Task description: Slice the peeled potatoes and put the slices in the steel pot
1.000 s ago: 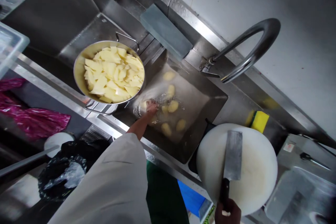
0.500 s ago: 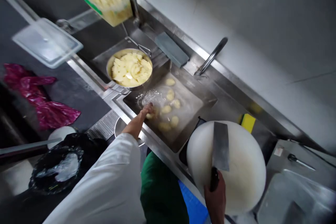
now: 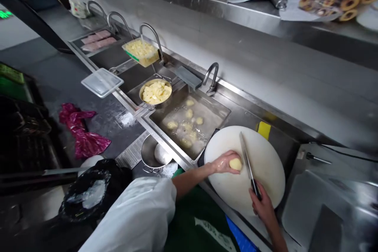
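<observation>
My left hand [image 3: 226, 162] is closed round a peeled potato [image 3: 235, 164], over the left part of a round white cutting board [image 3: 265, 177]. In my right hand [image 3: 262, 202] is a cleaver [image 3: 247, 155], gripped by its black handle. Its blade stands edge-on above the board, just right of the potato and apart from it. Several more peeled potatoes [image 3: 199, 120] lie in the water of the sink [image 3: 217, 116] left of the board.
A pot of sliced potatoes [image 3: 157, 92] stands on the sink's left divider, with a tub of cut potatoes [image 3: 141, 50] beyond. The faucet [image 3: 211, 75] rises behind the sink. A yellow sponge-like block [image 3: 264, 130] sits behind the board, and a metal machine [image 3: 327, 204] stands to the right.
My left hand has come out of the sink water with a potato and moved right to the board. The cleaver has turned from flat to edge-on. The view has tilted up.
</observation>
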Demonstrator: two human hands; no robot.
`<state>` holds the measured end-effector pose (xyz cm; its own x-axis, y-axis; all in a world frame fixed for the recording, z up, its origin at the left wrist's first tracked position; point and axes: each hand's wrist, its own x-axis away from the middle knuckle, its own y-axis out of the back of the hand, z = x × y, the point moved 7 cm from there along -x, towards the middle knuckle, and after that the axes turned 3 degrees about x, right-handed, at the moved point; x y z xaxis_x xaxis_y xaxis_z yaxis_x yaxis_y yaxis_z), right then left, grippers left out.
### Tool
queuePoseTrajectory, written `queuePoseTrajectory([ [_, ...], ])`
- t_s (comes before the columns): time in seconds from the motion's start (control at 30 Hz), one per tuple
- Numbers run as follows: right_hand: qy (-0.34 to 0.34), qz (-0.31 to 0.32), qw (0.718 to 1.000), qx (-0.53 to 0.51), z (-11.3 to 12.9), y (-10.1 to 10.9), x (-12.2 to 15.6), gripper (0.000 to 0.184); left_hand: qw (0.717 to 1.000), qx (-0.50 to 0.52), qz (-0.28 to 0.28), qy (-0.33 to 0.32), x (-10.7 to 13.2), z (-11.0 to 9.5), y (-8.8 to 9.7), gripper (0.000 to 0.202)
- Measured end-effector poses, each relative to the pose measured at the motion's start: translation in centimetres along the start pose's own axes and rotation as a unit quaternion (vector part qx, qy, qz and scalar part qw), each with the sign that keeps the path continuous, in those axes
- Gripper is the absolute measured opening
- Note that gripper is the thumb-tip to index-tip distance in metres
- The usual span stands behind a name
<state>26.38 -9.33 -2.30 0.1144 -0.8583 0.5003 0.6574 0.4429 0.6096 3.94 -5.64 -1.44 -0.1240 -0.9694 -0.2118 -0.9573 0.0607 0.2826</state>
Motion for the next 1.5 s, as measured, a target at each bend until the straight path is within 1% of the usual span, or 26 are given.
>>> queuePoseTrajectory([
  [0.03,-0.006,0.034,0.999,-0.019,-0.2,-0.1,-0.4,0.078,0.999,-0.013,0.032,-0.026,0.0,-0.1,-0.8,0.062],
  [0.07,-0.013,0.059,0.998,-0.027,-0.3,-0.1,-0.8,0.079,0.997,-0.036,0.056,-0.042,0.3,0.0,-0.8,0.063],
  [0.1,-0.019,0.070,0.997,-0.019,-0.3,0.1,-1.4,0.078,0.994,-0.064,0.073,-0.048,0.7,0.2,-0.3,0.064],
  [0.17,-0.019,0.046,0.998,0.042,-0.1,1.2,-2.8,0.069,0.985,-0.129,0.104,-0.045,2.0,0.7,1.5,0.065],
  [0.23,0.012,0.007,0.992,0.124,0.8,2.1,-4.0,0.055,0.973,-0.183,0.139,-0.035,3.1,1.2,3.3,0.061],
  [0.27,0.038,-0.010,0.986,0.161,1.4,2.3,-4.4,0.050,0.966,-0.205,0.154,-0.032,3.4,1.3,3.9,0.060],
  [0.3,0.063,-0.025,0.979,0.191,2.0,2.4,-4.6,0.048,0.959,-0.226,0.170,-0.033,3.5,1.3,4.0,0.059],
  [0.33,0.083,-0.037,0.972,0.217,2.4,2.4,-4.6,0.047,0.950,-0.247,0.185,-0.039,3.3,1.3,3.8,0.059],
  [0.4,0.105,-0.051,0.960,0.256,2.5,2.2,-4.0,0.048,0.931,-0.290,0.213,-0.060,2.4,0.9,2.5,0.058],
  [0.5,0.095,-0.060,0.948,0.297,1.4,2.0,-2.7,0.045,0.908,-0.325,0.255,-0.073,0.7,-0.1,-0.7,0.059],
  [0.57,0.081,-0.054,0.939,0.328,0.5,1.9,-2.4,0.042,0.902,-0.321,0.283,-0.066,-0.1,-0.8,-2.9,0.067],
  [0.63,0.075,-0.043,0.929,0.361,0.1,1.7,-2.8,0.038,0.900,-0.317,0.292,-0.061,-0.4,-1.2,-4.6,0.070],
  [0.7,0.077,-0.044,0.920,0.382,0.4,1.5,-3.6,0.037,0.900,-0.320,0.287,-0.076,-0.3,-1.4,-5.8,0.067],
  [0.73,0.078,-0.049,0.917,0.388,0.8,1.5,-3.9,0.038,0.898,-0.318,0.288,-0.097,-0.1,-1.5,-6.2,0.066],
  [0.8,0.074,-0.059,0.913,0.396,1.6,1.3,-4.1,0.041,0.897,-0.300,0.288,-0.148,0.7,-1.6,-6.3,0.067],
  [0.83,0.067,-0.059,0.913,0.399,2.0,1.3,-3.7,0.041,0.901,-0.286,0.280,-0.167,1.2,-1.7,-6.0,0.066],
  [0.87,0.059,-0.053,0.913,0.400,2.2,1.1,-3.1,0.041,0.910,-0.269,0.262,-0.174,1.7,-1.8,-5.3,0.065],
  [0.9,0.048,-0.045,0.915,0.399,2.4,1.0,-2.3,0.040,0.924,-0.252,0.233,-0.168,2.0,-1.7,-4.4,0.062],
  [0.97,0.035,-0.017,0.922,0.385,2.6,0.5,-0.3,0.039,0.957,-0.206,0.157,-0.128,2.4,-1.0,-2.4,0.057],
  [1.0,0.024,-0.010,0.924,0.381,2.7,0.2,0.7,0.039,0.971,-0.180,0.115,-0.107,2.6,-0.5,-1.4,0.052],
  [1.07,0.002,0.008,0.929,0.370,2.7,-0.6,2.2,0.038,0.986,-0.131,0.057,-0.081,3.0,0.4,-0.4,0.046],
  [1.13,-0.014,0.020,0.932,0.363,2.7,-1.4,3.2,0.037,0.992,-0.104,0.023,-0.072,3.4,1.0,-0.4,0.040],
  [1.23,-0.023,0.026,0.931,0.363,3.0,-2.1,3.9,0.035,0.992,-0.110,-0.003,-0.066,3.8,1.3,-1.0,0.028],
  [1.3,-0.025,0.030,0.931,0.362,3.3,-2.0,4.3,0.032,0.990,-0.125,-0.005,-0.067,3.7,1.2,-1.6,0.023],
  [1.4,-0.026,0.030,0.934,0.355,3.9,-1.5,5.4,0.029,0.987,-0.137,-0.006,-0.083,3.2,1.1,-2.0,0.023],
  [1.5,-0.033,0.019,0.937,0.348,4.5,-1.0,7.3,0.028,0.983,-0.149,-0.016,-0.102,2.8,1.3,-1.9,0.025],
])
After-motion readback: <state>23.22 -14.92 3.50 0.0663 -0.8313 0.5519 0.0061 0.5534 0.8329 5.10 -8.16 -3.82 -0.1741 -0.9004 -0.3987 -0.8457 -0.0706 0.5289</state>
